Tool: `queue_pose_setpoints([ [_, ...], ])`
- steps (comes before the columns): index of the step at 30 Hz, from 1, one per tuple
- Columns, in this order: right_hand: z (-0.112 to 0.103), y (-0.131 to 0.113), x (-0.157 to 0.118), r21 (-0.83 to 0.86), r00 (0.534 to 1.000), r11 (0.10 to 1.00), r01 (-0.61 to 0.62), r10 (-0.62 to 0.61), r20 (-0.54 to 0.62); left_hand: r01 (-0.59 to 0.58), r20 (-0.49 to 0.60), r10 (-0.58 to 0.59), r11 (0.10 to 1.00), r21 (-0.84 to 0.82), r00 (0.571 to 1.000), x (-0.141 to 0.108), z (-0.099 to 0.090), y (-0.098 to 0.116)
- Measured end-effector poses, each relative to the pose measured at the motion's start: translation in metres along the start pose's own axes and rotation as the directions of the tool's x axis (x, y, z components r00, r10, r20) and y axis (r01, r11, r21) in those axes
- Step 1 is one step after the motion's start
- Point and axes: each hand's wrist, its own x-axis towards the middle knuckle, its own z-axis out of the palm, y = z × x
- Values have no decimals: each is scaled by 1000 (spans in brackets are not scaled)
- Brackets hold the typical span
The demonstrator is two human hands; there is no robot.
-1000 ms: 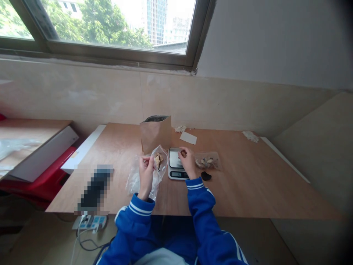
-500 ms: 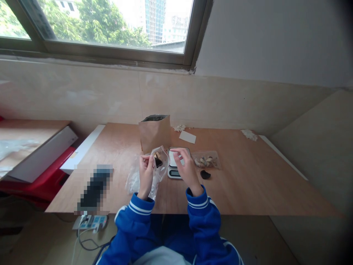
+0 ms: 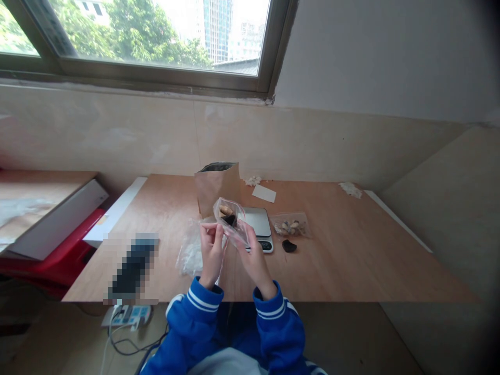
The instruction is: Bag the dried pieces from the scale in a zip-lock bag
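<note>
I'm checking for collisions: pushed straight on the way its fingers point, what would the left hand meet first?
Beyond the clear bag it holds, the left hand would probably meet the open brown paper bag first, though depth is unclear.

It was a plain indoor room set up as a simple weighing or packing corner; whether it belonged to a home, an office or a small workshop could not be told. A digital scale point(image 3: 258, 221), an open brown pouch point(image 3: 216, 190) and a clear bag point(image 3: 224, 208) of dried-looking pieces sat at or above a wood-faced worktop point(image 3: 332, 271), pointing to small-scale handling of dry goods. A second worktop point(image 3: 70, 179) stood at the left, and a power strip point(image 3: 133, 315) lay low beside the front edge. The pale wall point(image 3: 156, 125) looked patchy, and a metal-framed window point(image 3: 167, 36) showed trees point(image 3: 136, 31) and a tall building point(image 3: 216, 31), suggesting a city.
</note>
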Motion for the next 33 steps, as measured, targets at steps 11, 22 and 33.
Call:
queue_pose_setpoints([
  [11,-30,-4,0,83,962,994,-73,92,-258,-73,80,53,962,265,995,20,-26,-2],
  [22,-32,8,0,-47,959,996,-74,59,-277,147,55,-155,981,129,986,10,-23,-2],
  [33,-36,14,-3,44,942,987,-155,161,-294,69,134,-95,980,189,986,19,-31,-3],
])
